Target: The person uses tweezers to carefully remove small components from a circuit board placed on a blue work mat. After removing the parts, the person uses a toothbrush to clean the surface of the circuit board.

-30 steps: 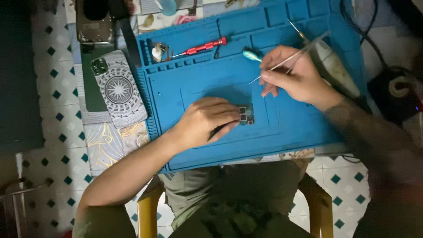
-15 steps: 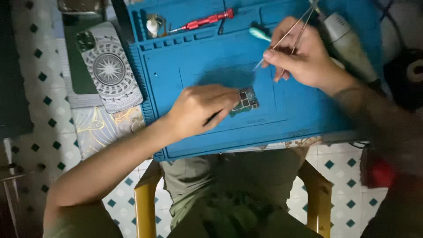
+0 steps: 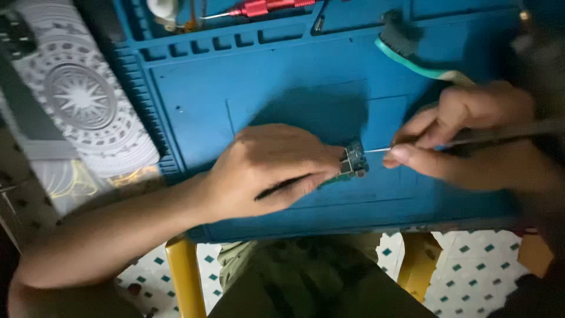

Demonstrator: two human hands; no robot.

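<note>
One blue mat (image 3: 282, 88) fills the view more than a second ago; the head has come closer. The left hand (image 3: 268, 171) still pins one small circuit board (image 3: 353, 162) flat at the mat's middle. The right hand (image 3: 465, 138), raised before, now pinches one thin metal tool (image 3: 471, 136) with its tip at the board: close work is under way. One teal brush (image 3: 415, 56) and one red screwdriver (image 3: 265, 7) lie behind.

A blue work mat (image 3: 247, 88) covered the table. At its 12 o'clock edge lay a red screwdriver (image 3: 265, 7); toward 1 o'clock rested a green-handled brush (image 3: 412, 50). At 9 o'clock, off the mat, sat a phone case with a mandala pattern (image 3: 79, 100). Yellow chair legs (image 3: 185, 277) stood at 6 o'clock over checked floor tiles (image 3: 471, 277).
</note>
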